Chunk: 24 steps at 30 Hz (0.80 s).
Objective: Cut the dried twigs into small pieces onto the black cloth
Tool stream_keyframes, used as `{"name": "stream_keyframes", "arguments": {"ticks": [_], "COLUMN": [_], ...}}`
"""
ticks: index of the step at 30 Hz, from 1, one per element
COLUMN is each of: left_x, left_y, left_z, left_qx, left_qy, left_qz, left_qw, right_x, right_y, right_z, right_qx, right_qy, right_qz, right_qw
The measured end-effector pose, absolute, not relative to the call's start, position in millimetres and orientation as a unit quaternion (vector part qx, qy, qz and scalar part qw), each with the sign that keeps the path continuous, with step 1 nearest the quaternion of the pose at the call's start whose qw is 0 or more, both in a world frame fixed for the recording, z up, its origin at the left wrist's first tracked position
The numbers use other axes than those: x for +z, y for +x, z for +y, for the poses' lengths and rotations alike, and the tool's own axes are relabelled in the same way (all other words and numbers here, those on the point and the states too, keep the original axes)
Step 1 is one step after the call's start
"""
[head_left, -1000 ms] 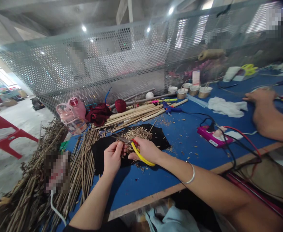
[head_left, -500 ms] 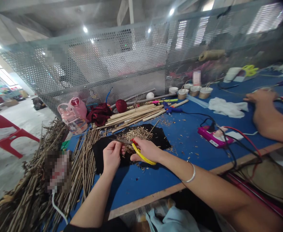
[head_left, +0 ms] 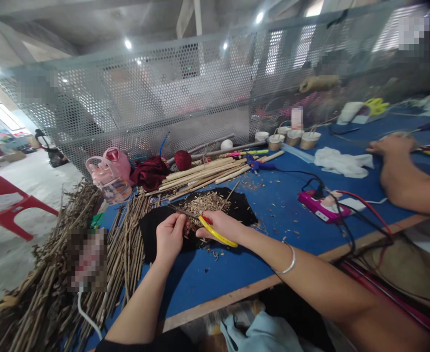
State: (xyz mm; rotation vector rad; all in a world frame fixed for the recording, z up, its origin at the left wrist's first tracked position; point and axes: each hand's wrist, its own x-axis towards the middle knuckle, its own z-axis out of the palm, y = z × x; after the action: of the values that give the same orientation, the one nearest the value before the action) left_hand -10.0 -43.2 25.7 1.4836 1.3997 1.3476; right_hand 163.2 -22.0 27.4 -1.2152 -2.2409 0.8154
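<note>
My right hand [head_left: 224, 229] is wrapped round a pair of scissors [head_left: 218, 236] with yellow and red handles. Their dark blades reach left, just above the fingertips of my left hand [head_left: 170, 235]. That hand is closed in a pinch; whatever sits between thumb and finger is too small to name. Both hands hover over a pile of short cut stem pieces [head_left: 209, 201] heaped on a black cloth [head_left: 152, 227]. One longer thin stick [head_left: 233, 191] leans out of the pile.
Long dry stalks [head_left: 132, 244] lie left of the cloth, pale sticks [head_left: 203, 173] behind it. A blue glue gun [head_left: 257, 165], pink power strip [head_left: 323, 208] with cords, and paper cups [head_left: 310, 140] stand to the right. Another person's hand [head_left: 394, 146] works at far right.
Both hands stay almost in place, the scissors' blades still by my left fingertips. The whole view has shifted slightly. A dark figure shows more at far left beyond the mesh.
</note>
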Motion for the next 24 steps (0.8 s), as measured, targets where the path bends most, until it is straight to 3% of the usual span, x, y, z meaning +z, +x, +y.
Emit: {"name": "stream_keyframes", "arguments": {"ticks": [4,10,15,20,24], "left_x": [17.9,11.2,13.8,20.8,20.4], "left_y": [-16.4,-28.6,-31.4,-22.2,-11.5], "left_z": [-34.5,-25.9,-25.2,-38.6,-49.3], "left_qx": [0.488,0.431,0.425,0.319,0.197], "left_qy": [0.562,0.612,0.617,0.739,0.818], "left_qz": [0.566,0.619,0.632,0.521,0.47], "left_qw": [0.354,0.237,0.199,0.284,0.265], "right_x": [26.7,28.7,21.8,5.0,0.4], "right_y": [168.7,203.9,227.0,225.5,222.8], "right_z": [-13.2,18.8,44.1,54.7,55.7], "right_qx": [0.319,0.208,0.097,0.108,0.103], "right_qy": [-0.448,-0.531,-0.679,-0.649,-0.643], "right_qz": [-0.789,-0.708,-0.659,-0.712,-0.72], "right_qw": [0.275,0.416,0.31,0.247,0.241]}}
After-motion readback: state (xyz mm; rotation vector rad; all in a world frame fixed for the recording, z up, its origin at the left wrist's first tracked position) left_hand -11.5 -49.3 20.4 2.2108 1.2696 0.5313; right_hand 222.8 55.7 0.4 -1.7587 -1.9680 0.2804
